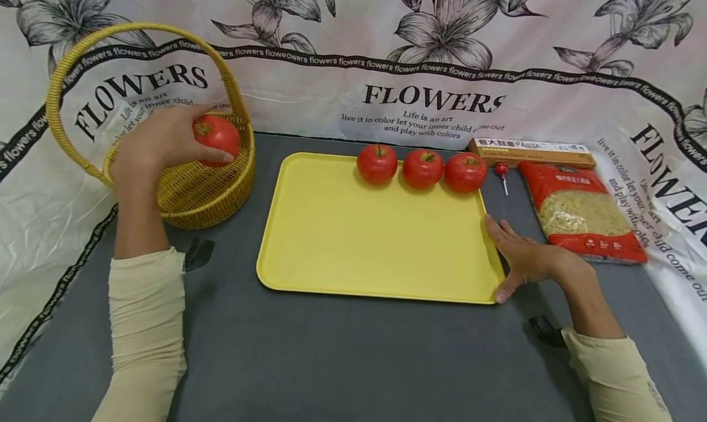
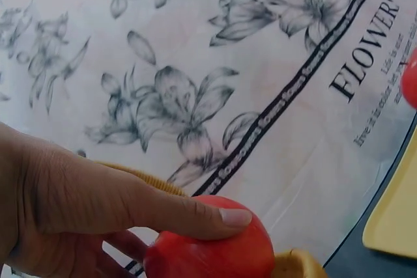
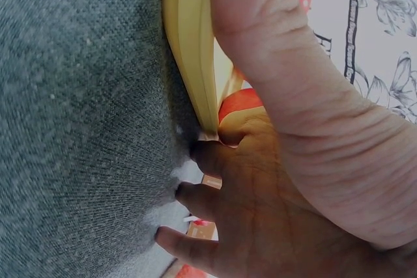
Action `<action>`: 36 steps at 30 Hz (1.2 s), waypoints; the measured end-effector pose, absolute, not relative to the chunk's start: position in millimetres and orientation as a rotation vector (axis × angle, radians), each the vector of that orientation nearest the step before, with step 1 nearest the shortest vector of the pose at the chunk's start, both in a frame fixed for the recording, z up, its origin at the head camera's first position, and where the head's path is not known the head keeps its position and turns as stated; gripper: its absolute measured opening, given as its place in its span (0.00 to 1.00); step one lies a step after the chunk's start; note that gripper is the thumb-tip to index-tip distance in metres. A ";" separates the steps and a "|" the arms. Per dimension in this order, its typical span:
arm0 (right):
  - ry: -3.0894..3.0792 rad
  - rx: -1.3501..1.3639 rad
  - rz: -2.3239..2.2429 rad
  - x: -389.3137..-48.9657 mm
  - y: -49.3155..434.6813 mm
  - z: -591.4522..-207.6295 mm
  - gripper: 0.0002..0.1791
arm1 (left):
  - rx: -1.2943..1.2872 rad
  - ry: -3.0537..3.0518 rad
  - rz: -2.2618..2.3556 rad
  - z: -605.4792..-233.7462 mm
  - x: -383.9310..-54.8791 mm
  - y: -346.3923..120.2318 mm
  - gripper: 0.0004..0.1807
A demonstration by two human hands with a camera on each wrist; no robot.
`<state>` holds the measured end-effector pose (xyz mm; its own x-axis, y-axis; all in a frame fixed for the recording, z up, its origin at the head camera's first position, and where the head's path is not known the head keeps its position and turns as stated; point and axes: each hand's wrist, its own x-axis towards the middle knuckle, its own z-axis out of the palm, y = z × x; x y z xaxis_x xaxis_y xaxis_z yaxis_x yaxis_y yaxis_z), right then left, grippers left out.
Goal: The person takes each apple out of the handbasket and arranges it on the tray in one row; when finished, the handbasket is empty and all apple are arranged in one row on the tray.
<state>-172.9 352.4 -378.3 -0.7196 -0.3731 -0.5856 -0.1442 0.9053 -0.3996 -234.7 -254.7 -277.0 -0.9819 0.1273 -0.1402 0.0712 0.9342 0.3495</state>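
Observation:
In the head view my left hand [image 1: 157, 141] grips a red tomato [image 1: 217, 137] inside the mouth of a yellow woven basket [image 1: 234, 195] with a tall hoop handle. The left wrist view shows the thumb lying along the top of this tomato [image 2: 212, 255]. My right hand [image 1: 521, 256] touches the right edge of a yellow tray [image 1: 375, 244], fingers spread and the thumb by its near corner. Along the tray's far edge sit a left tomato [image 1: 377, 164], a middle tomato [image 1: 422, 168] and a right tomato [image 1: 466, 172], side by side.
Right of the tray, a red lollipop [image 1: 501, 170] lies near a long flat box [image 1: 533, 154]. A red packet [image 1: 588, 213] with a see-through window lies beside them. Flower-printed sheeting [image 1: 309, 97] rises behind the grey table [image 1: 331, 360].

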 end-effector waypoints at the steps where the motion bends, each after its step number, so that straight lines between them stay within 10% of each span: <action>1: 2.368 -0.374 -0.429 -173.3 352.2 -377.9 0.92 | 0.163 2.941 0.524 -275.6 -234.6 -249.5 0.55; 36: 2.392 -0.396 -0.416 -175.9 363.5 -388.8 0.92 | 0.409 2.811 0.554 -362.8 -306.9 -119.3 0.45</action>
